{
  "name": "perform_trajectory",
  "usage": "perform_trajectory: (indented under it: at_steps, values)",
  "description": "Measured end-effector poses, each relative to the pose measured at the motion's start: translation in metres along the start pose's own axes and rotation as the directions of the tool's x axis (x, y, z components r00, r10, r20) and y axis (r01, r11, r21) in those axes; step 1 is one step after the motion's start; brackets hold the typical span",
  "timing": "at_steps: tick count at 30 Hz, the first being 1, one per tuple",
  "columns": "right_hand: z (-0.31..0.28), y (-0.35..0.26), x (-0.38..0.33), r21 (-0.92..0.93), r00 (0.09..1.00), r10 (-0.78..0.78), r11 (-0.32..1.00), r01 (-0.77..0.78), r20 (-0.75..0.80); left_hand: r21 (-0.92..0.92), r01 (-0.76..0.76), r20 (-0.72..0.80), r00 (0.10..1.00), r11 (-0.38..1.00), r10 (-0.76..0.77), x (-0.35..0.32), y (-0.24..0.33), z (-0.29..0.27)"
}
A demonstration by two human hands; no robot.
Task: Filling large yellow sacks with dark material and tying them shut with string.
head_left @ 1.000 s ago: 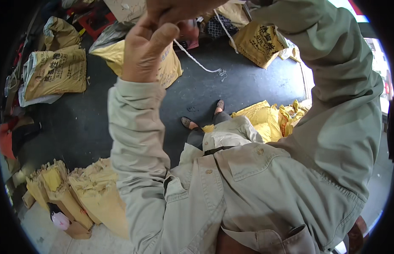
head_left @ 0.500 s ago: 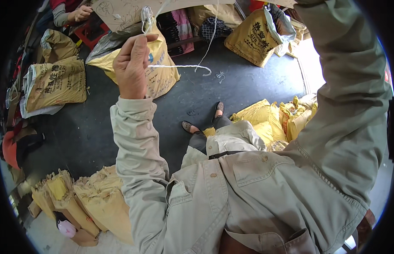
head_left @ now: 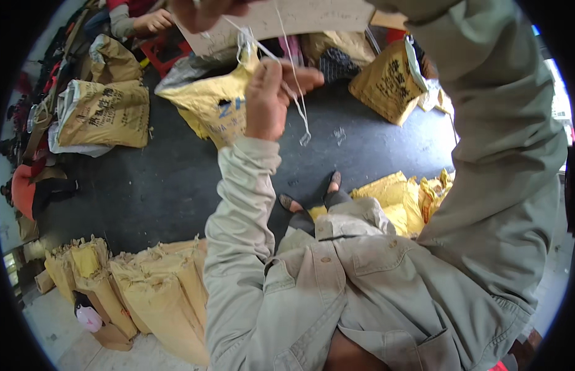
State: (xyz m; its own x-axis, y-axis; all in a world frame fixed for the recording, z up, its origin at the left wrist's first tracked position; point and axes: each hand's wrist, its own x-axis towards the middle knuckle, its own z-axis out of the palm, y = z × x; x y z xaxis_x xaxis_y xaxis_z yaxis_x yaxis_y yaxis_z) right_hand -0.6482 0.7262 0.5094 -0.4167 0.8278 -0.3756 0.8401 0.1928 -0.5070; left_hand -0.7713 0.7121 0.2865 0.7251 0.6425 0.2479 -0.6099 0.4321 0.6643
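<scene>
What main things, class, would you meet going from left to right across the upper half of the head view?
Left tan sack → yellow sack → the person's left hand → dark checked bundle → right tan sack → the person's right sleeve.

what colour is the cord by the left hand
White; the cord shows best in the head view.

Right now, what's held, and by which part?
Left hand: string, partway along its length. Right hand: cannot tell; the top edge cuts it off.

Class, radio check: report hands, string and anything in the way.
Left hand on white string, grip unclear. Right hand cut off at top edge. Yellow sack behind, not visibly blocking.
</scene>
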Motion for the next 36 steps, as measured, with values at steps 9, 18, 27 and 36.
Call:
perform_trajectory:
  at_steps: [9, 18, 27, 36]
  values:
    - [-0.001, 0.011, 0.003, -0.010, 0.995, 0.027, 1.000, -0.028, -0.092, 0.114, 0.228, -0.079, 0.972, 0.967, -0.220, -0.029, 0.040, -0.019]
    - [0.028, 0.086, -0.014, 0.360, 0.891, 0.028, 0.920, 0.155, -0.454, 0.602, 0.225, -0.158, 0.974, 0.766, -0.162, -0.033, 0.085, -0.007]
    - [0.247, 0.057, 0.057, 0.291, 0.301, 0.185, 0.885, 0.362, -0.936, 0.156, 0.234, -0.321, 0.931, 0.960, -0.175, -0.020, 0.109, -0.015]
    - [0.259, 0.116, -0.007, 0.711, 0.931, 0.052, 0.662, 0.239, -0.362, 0.284, -0.065, -0.644, 0.727, 0.957, 0.241, -0.082, 0.256, -0.180]
